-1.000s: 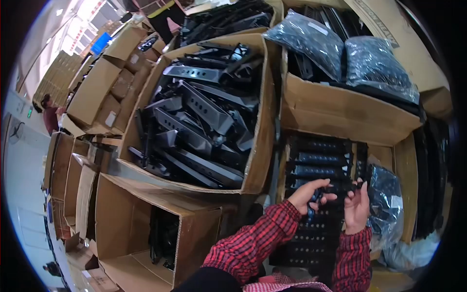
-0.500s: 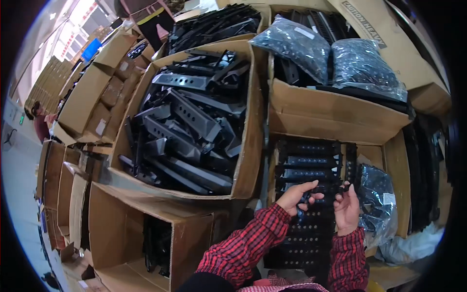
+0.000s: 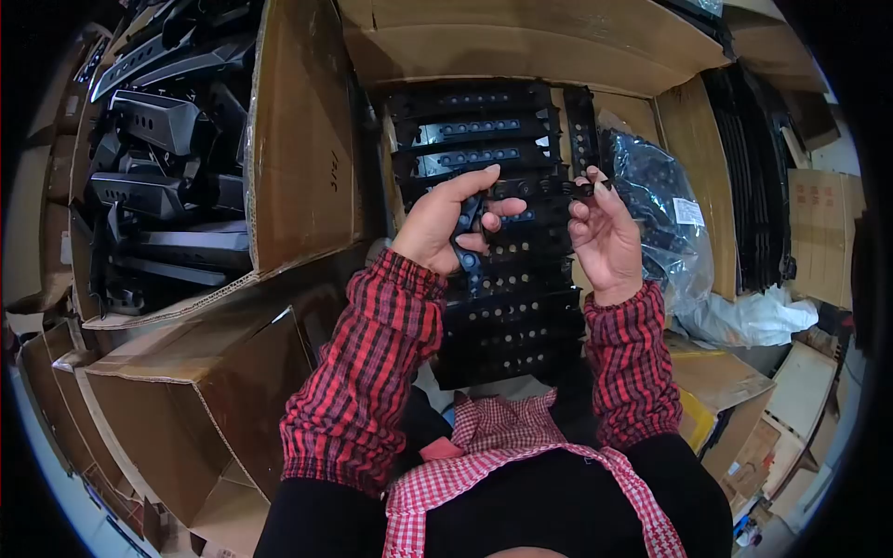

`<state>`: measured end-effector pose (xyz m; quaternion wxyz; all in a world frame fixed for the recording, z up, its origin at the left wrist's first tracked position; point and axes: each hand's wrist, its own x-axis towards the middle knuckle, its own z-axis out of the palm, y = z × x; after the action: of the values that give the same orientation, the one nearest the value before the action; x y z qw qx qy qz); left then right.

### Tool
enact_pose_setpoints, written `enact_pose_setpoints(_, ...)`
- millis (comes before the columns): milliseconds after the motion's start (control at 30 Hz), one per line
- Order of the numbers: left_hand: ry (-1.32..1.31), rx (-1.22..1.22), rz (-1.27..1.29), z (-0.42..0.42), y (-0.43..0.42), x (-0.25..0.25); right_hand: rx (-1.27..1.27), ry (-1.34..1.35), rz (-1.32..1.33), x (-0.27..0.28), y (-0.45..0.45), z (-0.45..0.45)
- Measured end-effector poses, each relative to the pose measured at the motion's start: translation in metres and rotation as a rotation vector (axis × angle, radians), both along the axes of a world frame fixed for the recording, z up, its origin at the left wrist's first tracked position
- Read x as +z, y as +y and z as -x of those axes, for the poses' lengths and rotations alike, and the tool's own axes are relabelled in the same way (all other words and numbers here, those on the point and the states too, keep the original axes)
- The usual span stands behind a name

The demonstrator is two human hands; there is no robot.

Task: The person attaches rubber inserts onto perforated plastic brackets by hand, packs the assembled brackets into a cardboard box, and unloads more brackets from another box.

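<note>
— Holding what?
— Left of the plastic bag [image 3: 646, 186], pinching a small dark piece [image 3: 583, 191] in the right hand [image 3: 609, 242], clasping dark parts [image 3: 473, 261] in the left hand [image 3: 440, 221].
— Handling how?
— Probably light, stiff; best taken by edges.

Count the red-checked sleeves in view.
2: the left sleeve, below the left hand in the picture, and the right sleeve, below the right hand. None seems hidden.
</note>
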<state>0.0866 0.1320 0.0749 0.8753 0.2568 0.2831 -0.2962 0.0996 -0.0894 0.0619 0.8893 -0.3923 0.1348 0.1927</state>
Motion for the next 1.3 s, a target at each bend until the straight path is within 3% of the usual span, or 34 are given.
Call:
enact_pose_setpoints(267,0.005,-0.026,-0.058,0.002,-0.004,-0.003,-0.014,0.066,-0.032,-0.008,-0.009,0.001)
enact_pose_setpoints(367,-0.148,-0.134,-0.326,0.004,-0.004,-0.006,0.073,0.063,-0.009,-0.018,-0.019,0.001)
enact_pose_setpoints(433,-0.227,-0.183,-0.557,0.007,-0.002,-0.008,0.044,0.103,0.101,-0.016,-0.015,0.010)
enact_pose_setpoints(500,-0.193,-0.203,-0.696,0.014,-0.003,-0.009,0.151,0.011,0.450,-0.017,-0.009,0.014)
enact_pose_setpoints(600,-0.205,-0.311,-0.956,0.040,-0.010,-0.046,0.353,-0.433,0.939,-0.047,-0.016,0.025)
enact_pose_setpoints(667,-0.156,-0.548,-1.162,0.050,-0.024,-0.048,0.338,-0.482,0.989,-0.068,-0.013,0.035)
enact_pose_setpoints(700,-0.334,-0.576,-1.464,0.064,-0.027,-0.092,0.367,-0.517,1.113,-0.077,-0.010,0.039)
enact_pose_setpoints(733,-0.330,-0.575,-1.469,0.062,-0.033,-0.091,0.396,-0.552,1.236,-0.087,-0.008,0.042)
enact_pose_setpoints(800,-0.247,-0.692,-1.763,0.059,-0.043,-0.087,0.343,-0.627,1.292,-0.103,-0.002,0.048)
enact_pose_setpoints(1033,-0.219,-0.856,-1.723,0.045,-0.040,-0.073,0.315,-0.683,1.493,-0.101,0.005,0.052)
enact_pose_setpoints(1100,-0.335,-0.750,-1.792,0.041,-0.030,-0.066,0.339,-0.682,1.518,-0.099,0.004,0.050)
enact_pose_setpoints(1200,-0.316,-0.422,-1.590,0.025,-0.006,-0.062,0.264,-0.810,1.491,-0.097,-0.002,0.052)
enact_pose_setpoints(1233,-0.250,-0.340,-1.345,0.016,-0.006,-0.036,0.258,-0.883,1.462,-0.096,-0.004,0.053)
enact_pose_setpoints(1300,-0.253,-0.304,-1.256,0.008,-0.005,-0.029,0.258,-0.959,1.428,-0.095,-0.001,0.057)
